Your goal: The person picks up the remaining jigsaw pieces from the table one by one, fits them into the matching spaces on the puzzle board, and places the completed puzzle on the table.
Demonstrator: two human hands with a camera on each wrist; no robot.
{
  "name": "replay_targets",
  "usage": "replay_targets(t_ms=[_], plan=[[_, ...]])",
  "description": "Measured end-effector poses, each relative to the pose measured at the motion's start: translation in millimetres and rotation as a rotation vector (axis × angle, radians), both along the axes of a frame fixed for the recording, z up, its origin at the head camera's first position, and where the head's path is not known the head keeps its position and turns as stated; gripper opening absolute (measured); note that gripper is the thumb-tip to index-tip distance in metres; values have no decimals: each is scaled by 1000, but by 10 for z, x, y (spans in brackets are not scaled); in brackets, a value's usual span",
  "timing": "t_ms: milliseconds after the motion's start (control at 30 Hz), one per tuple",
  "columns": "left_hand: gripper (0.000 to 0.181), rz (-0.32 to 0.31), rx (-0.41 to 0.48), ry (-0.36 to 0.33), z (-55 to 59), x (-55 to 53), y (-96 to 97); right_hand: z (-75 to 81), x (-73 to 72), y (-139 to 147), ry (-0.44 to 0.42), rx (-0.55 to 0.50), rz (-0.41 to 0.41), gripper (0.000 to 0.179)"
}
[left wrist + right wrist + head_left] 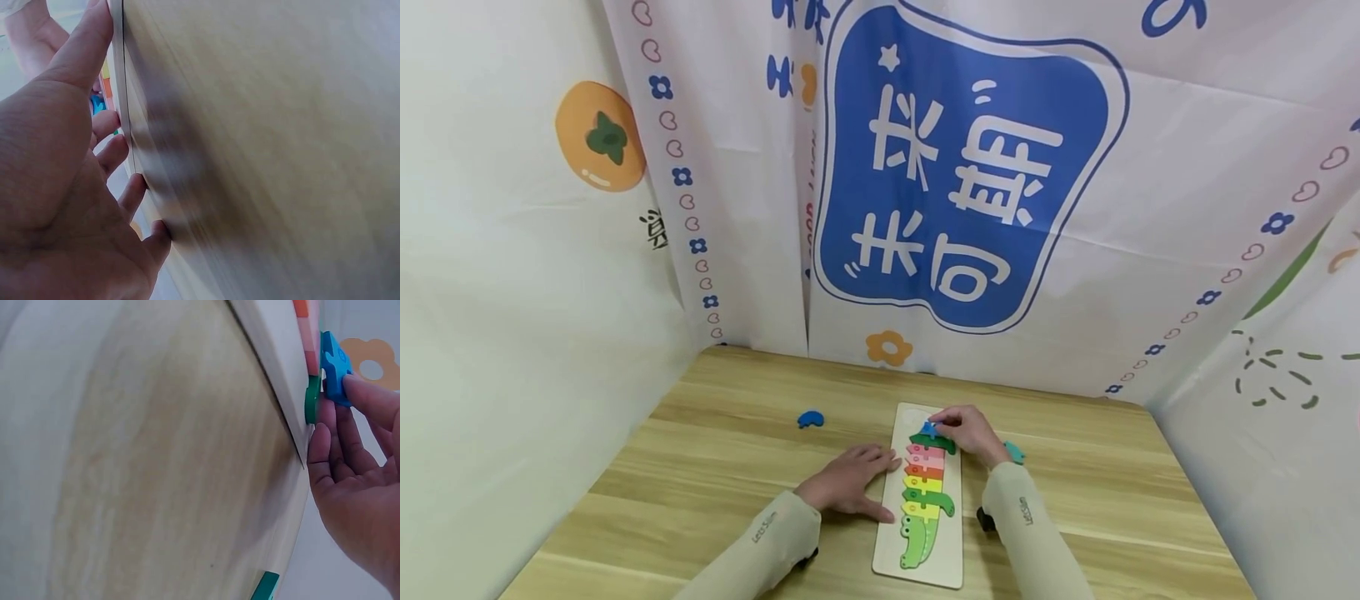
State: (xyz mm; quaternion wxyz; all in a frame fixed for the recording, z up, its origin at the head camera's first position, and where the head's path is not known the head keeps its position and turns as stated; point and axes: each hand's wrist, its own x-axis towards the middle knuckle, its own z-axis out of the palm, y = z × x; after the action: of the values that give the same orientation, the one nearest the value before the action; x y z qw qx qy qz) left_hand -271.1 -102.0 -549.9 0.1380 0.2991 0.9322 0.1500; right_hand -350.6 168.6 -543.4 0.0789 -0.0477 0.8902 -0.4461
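Note:
A crocodile puzzle board (950, 554) lies lengthwise on the table, with green, yellow, red and pink pieces in a row above the light green head piece (916, 542). My right hand (972, 433) pinches a blue puzzle piece (336, 369) between thumb and fingers at the far end of the row. That piece is tilted just above the dark green piece (312, 400) with a leg. Along the board's left edge, my left hand (848, 480) rests with fingers and thumb spread, and its fingertips touch the edge in the left wrist view.
Left of the board, a dark blue curved piece (810, 419) lies on the wooden table (715, 467). A teal piece (1014, 452) sits to the right, partly behind the right forearm. Printed cloth (760, 275) hangs behind the table's back edge.

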Motion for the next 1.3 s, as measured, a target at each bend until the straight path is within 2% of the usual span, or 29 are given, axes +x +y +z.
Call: replay_targets(t_ms=[433, 1033, 1300], plan=[[100, 13, 13, -16, 8, 41, 7, -76, -7, 0, 43, 108, 57, 18], [101, 5, 3, -10, 17, 14, 38, -79, -32, 1, 66, 176, 49, 18], [101, 13, 15, -33, -2, -4, 20, -91, -34, 25, 92, 204, 90, 28]])
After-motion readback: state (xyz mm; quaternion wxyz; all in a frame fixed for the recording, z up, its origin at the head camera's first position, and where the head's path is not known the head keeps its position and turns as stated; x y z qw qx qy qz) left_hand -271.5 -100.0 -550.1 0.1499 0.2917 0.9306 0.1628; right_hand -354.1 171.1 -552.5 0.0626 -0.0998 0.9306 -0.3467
